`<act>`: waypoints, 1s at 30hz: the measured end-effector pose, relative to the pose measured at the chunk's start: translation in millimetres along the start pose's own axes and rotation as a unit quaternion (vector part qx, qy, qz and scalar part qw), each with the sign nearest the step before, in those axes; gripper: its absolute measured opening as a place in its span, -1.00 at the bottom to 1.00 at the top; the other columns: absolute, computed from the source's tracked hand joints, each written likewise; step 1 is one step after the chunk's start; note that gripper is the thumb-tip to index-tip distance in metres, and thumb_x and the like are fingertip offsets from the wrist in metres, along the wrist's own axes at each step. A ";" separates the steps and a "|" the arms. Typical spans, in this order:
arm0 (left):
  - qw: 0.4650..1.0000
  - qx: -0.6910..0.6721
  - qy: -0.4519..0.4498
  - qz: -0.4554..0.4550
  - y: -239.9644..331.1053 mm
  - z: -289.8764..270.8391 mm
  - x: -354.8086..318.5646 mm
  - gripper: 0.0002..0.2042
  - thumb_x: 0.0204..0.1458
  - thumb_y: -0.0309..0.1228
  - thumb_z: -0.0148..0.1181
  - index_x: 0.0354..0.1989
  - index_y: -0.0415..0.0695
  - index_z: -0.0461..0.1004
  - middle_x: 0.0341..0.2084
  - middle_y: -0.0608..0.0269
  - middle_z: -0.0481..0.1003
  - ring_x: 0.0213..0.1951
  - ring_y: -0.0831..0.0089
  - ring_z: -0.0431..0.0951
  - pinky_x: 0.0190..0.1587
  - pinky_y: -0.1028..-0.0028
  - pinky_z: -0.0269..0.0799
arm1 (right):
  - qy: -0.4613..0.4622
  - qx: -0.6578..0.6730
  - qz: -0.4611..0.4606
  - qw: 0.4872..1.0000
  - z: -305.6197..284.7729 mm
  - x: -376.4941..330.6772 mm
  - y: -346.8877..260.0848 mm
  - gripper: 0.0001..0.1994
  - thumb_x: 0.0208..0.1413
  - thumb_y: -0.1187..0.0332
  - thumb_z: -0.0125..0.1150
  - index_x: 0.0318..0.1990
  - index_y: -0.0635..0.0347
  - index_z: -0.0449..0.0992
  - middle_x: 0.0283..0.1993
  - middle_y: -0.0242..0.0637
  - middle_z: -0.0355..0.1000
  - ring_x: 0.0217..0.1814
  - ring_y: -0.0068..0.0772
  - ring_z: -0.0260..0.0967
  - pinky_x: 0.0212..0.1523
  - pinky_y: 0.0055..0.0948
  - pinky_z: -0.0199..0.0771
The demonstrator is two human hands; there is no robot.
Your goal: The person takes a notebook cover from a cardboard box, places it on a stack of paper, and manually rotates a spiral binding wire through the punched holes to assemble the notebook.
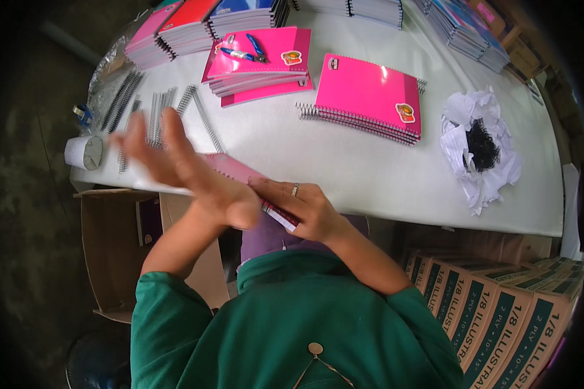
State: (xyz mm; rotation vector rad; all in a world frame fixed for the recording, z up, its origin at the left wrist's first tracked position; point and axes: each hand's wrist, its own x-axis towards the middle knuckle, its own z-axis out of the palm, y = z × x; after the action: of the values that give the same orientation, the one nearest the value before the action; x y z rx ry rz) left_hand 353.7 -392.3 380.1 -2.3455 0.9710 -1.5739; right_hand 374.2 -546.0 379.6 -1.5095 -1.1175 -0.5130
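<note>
My left hand (191,172) is raised over the table's near edge with its fingers spread, blurred by motion; nothing shows in it. My right hand (305,207), with a ring on one finger, grips the edge of a pink notebook (237,170) with a row of holes along one side. Part of that notebook is hidden behind my left hand and wrist. Loose metal spiral coils (162,113) lie beyond my left hand. Farther off, blue-handled cutting pliers (256,48) rest on a pile of pink notebooks (266,68). To its right sits a stack of spiral-bound pink notebooks (370,91).
Crumpled paper (467,113) holds black wire scraps (482,146) at the right. Stacked notebooks (194,29) line the far edge. A white roll (84,153) stands at the left. Below the table are an open cardboard box (117,259) and several printed cartons (499,305).
</note>
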 end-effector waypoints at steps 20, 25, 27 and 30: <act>0.755 -0.537 -0.024 -0.375 -1.1 -59.2 80.9 -0.60 0.12 -0.44 -0.11 0.10 -0.45 0.21 -0.11 -0.27 0.40 -0.10 0.12 0.49 -0.10 0.46 0.38 | -0.048 -0.198 0.018 0.979 -65.5 65.3 -56.7 -0.45 0.07 0.01 0.02 0.11 0.19 0.27 0.27 -0.02 0.04 0.30 0.24 -0.08 0.21 0.18 -0.17; 0.490 -0.624 -0.051 -0.606 -11.4 0.9 92.7 -0.79 0.09 -0.42 0.11 -0.19 -0.31 0.46 -0.40 0.32 0.50 -0.35 0.66 0.44 -0.24 0.63 0.35 | -0.185 -0.135 0.383 0.895 -111.3 82.8 -21.2 -0.75 0.16 0.24 0.03 -0.29 0.27 0.48 -0.42 -0.32 0.45 -0.43 -0.47 0.37 -0.37 -0.45 0.31; 0.394 -0.686 -0.041 -0.611 -8.0 19.7 93.2 -0.80 0.08 -0.44 0.11 -0.18 -0.29 0.46 -0.37 0.29 0.51 -0.31 0.63 0.46 -0.20 0.61 0.38 | -0.079 0.008 0.394 0.916 -111.1 62.1 1.4 -0.85 0.08 0.38 0.14 -0.38 0.30 0.47 -0.46 -0.34 0.45 -0.46 -0.58 0.38 -0.43 -0.55 0.33; 0.320 -0.736 -0.046 -0.594 -8.9 30.5 92.9 -0.83 0.06 -0.48 0.11 -0.19 -0.26 0.47 -0.34 0.26 0.51 -0.28 0.59 0.49 -0.18 0.58 0.41 | 0.043 0.086 0.383 0.919 -104.9 53.4 5.7 -0.89 -0.07 0.49 0.27 -0.43 0.34 0.46 -0.49 -0.32 0.45 -0.45 -0.59 0.39 -0.38 -0.56 0.38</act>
State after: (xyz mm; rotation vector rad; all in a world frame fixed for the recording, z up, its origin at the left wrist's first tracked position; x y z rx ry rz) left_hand 406.2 -446.8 442.6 -5.1315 0.2155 0.5901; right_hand 430.0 -623.5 448.6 -1.6037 -0.4174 0.0635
